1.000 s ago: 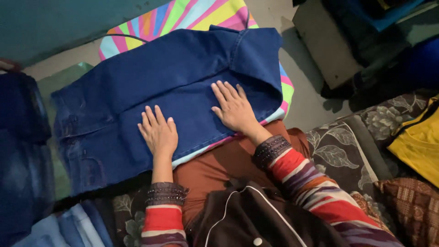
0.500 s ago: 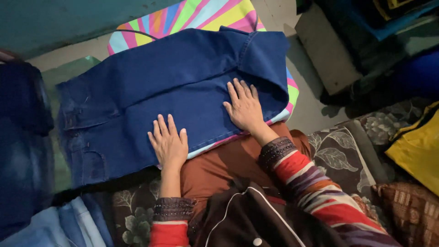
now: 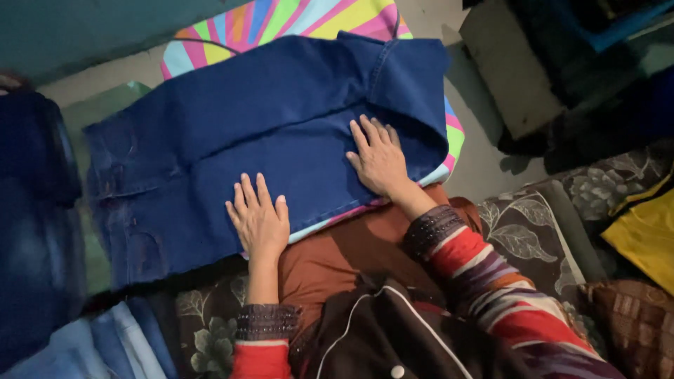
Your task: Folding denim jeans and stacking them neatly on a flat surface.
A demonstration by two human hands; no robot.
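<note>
A pair of dark blue jeans (image 3: pixel 232 133) lies folded lengthwise across a board with a bright rainbow-striped cover (image 3: pixel 295 17). My left hand (image 3: pixel 258 219) rests flat on the near edge of the denim, fingers spread. My right hand (image 3: pixel 379 156) presses flat on the jeans further right, near the folded leg end. Neither hand grips the cloth. My sleeves are striped red, purple and white with dark beaded cuffs.
A stack of dark and faded jeans (image 3: pixel 38 231) lies at the left, with light blue denim (image 3: pixel 105 344) at the lower left. A floral cushion (image 3: pixel 533 238) sits at the right, a yellow cloth (image 3: pixel 646 231) beyond it, and a grey block (image 3: pixel 505 63) at upper right.
Both hands have stayed flat on the jeans and slid slightly along the denim toward me and to the right. The view has shifted a little.
</note>
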